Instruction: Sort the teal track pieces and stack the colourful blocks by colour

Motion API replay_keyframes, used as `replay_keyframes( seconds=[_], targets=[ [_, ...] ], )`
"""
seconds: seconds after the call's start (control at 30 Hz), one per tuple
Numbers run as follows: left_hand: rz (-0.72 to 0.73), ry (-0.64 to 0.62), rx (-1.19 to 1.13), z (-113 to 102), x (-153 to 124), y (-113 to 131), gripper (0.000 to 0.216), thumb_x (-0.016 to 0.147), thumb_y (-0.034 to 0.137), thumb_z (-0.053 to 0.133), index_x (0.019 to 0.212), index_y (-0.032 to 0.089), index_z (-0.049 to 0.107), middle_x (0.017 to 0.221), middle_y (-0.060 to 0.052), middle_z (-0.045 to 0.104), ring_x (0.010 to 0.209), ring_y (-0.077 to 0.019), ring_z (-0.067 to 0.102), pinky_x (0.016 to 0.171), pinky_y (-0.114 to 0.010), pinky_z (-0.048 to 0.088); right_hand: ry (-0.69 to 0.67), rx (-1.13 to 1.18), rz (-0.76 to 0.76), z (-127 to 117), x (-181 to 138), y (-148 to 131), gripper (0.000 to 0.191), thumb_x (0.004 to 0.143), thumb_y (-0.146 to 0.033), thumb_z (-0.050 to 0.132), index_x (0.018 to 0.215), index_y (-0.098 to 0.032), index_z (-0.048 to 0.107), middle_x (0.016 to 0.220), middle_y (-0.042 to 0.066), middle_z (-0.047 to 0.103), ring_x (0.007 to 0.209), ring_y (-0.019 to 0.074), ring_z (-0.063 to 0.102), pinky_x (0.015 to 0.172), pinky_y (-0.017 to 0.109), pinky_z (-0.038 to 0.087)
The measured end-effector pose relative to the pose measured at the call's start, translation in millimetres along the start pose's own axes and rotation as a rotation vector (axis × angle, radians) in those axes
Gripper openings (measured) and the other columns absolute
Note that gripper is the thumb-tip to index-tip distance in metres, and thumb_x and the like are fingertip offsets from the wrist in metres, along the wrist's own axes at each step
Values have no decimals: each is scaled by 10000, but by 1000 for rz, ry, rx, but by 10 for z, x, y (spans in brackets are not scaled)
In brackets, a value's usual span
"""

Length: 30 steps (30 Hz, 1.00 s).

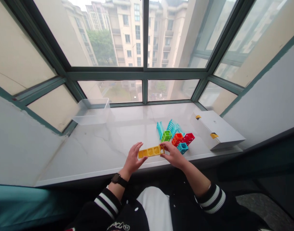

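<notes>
Blocks [177,140] between bin [88,120] and box [219,126]

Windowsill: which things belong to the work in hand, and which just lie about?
In use:
yellow block, in left hand and right hand
probably green block, orange block, red block, blue block, turquoise lattices

Lying about, apparently:
clear bin
white box

Has forearms [196,178] angled inward; holds left hand [133,158] and right hand [174,155] apart, facing, gripping with thumbs [142,161] and fingers [136,147].
</notes>
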<state>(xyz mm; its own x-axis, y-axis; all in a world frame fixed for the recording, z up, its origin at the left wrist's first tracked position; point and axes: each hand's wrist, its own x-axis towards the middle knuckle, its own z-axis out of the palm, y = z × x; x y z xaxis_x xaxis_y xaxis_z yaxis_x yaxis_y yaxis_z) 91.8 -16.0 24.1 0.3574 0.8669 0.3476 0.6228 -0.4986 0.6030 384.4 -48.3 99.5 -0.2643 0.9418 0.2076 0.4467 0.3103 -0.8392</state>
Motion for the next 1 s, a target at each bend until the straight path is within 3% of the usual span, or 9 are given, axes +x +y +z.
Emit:
replay_keyframes(
  seconds=[0.13,0.2,0.3,0.5,0.67,0.8,1.0],
  targets=[
    [28,-159,121,-88,15,50,489,1006,504,602,1418,246,546,1347,-117,672,1235,-282,644,1084,-441,499,6,218,127,532,61,310,433,831,-249,722,1226,-249,544,1252,77,646,1109,205,711,1048,396,585],
    [-30,-214,225,-58,-15,-39,399,1023,458,590,1356,240,568,1226,-95,711,1109,-265,679,987,-409,522,16,181,174,731,90,469,423,811,-229,737,1188,-246,547,1245,75,648,1088,202,714,1035,398,588],
    [-108,-260,361,28,-50,-174,372,1019,438,616,1327,235,568,1201,-93,713,1078,-259,678,929,-377,508,5,26,188,900,133,632,415,798,-191,752,1166,-242,567,1198,68,675,1094,219,701,1040,421,572],
    [-143,-270,505,211,-12,-247,362,988,430,662,1285,227,613,1179,-103,713,1098,-291,657,915,-402,489,-102,-309,138,1013,221,695,481,830,-103,728,1278,-229,603,1279,101,681,1231,260,633,1112,414,481],
    [-154,-230,502,316,12,-279,375,962,404,675,1288,224,631,1170,-109,716,1120,-300,635,947,-421,485,-172,-481,113,1097,275,640,436,883,-230,763,1298,-208,629,1237,116,654,1184,268,616,1079,389,474],
    [-133,-201,429,284,-45,-367,538,938,415,686,1411,197,550,1305,-137,674,1213,-310,597,1026,-433,474,-198,-526,122,1101,312,612,389,927,-245,718,1307,-223,633,1236,105,644,1127,239,637,1007,334,488],
    [-168,-220,443,223,-182,-532,386,1029,308,510,1388,168,536,1257,-131,661,1159,-281,594,1058,-422,470,-136,-613,223,1080,365,669,349,981,-307,645,1326,-272,681,1221,102,638,1000,223,667,900,306,504]
  ],
)
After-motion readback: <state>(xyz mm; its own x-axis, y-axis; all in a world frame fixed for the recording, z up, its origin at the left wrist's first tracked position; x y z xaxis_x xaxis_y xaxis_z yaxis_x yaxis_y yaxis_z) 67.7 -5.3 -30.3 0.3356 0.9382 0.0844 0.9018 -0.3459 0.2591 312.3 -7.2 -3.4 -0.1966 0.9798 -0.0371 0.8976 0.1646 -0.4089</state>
